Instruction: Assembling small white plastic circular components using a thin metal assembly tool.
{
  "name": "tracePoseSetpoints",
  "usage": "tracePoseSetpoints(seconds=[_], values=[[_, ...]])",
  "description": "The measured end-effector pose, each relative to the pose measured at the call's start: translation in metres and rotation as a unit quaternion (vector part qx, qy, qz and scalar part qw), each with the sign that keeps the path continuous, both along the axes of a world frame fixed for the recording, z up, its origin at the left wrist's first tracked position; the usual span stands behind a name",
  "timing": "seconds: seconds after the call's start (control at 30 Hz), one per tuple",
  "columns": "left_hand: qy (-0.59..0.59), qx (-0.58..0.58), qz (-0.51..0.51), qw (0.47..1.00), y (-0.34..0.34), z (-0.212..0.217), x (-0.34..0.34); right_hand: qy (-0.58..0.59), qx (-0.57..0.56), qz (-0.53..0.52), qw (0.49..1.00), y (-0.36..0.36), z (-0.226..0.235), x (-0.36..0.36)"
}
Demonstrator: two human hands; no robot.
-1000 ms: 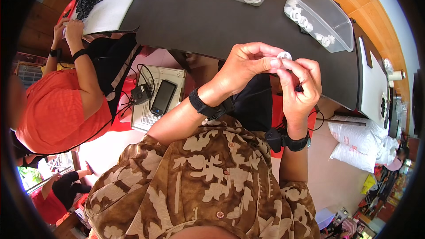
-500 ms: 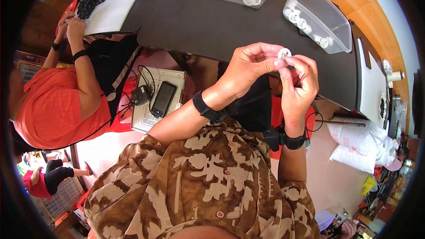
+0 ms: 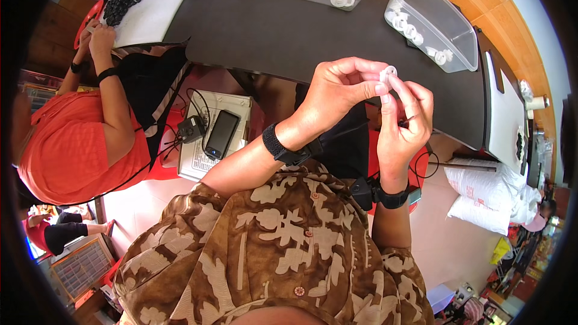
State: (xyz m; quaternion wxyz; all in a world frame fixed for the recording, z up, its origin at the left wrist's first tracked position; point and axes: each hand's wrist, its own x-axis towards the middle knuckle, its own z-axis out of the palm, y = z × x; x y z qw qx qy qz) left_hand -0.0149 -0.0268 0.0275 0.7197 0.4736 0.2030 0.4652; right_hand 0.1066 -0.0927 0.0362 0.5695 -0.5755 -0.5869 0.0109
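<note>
Pinching a small white plastic ring (image 3: 389, 74) between thumb and fingertips, my left hand (image 3: 340, 87) has it in a clenched grip above the near edge of the dark surface (image 3: 289, 30). My right hand (image 3: 402, 121) is raised just beside it, fingertips touching the ring from the right and below; whether it grips anything itself I cannot tell. Both hands are equally close. Similar white pieces lie in the clear bin (image 3: 430, 21), well apart.

black phone (image 3: 221, 134), clear plastic bins (image 3: 432, 22), white sacks (image 3: 489, 197)
</note>
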Motion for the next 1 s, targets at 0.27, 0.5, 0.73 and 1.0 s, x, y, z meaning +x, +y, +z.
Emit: tracePoseSetpoints(seconds=[0.27,0.5,0.73,1.0], values=[[0.010,-0.012,0.001,1.000,-0.0020,0.0008,0.0006,-0.015,0.023,-0.012,1.000,-0.0006,-0.0007,-0.0024],[0.019,-0.005,-0.006,1.000,-0.0013,0.0006,0.0004,0.012,0.007,-0.007,1.000,-0.0021,-0.0023,-0.0024],[0.023,-0.010,-0.010,1.000,-0.0018,0.0032,0.0005,0.012,0.015,-0.018,1.000,-0.0009,-0.0015,-0.0002],[0.018,-0.005,-0.013,1.000,-0.0033,0.0042,0.0003,0.034,-0.006,-0.015,0.999,-0.0040,0.0015,-0.0034]])
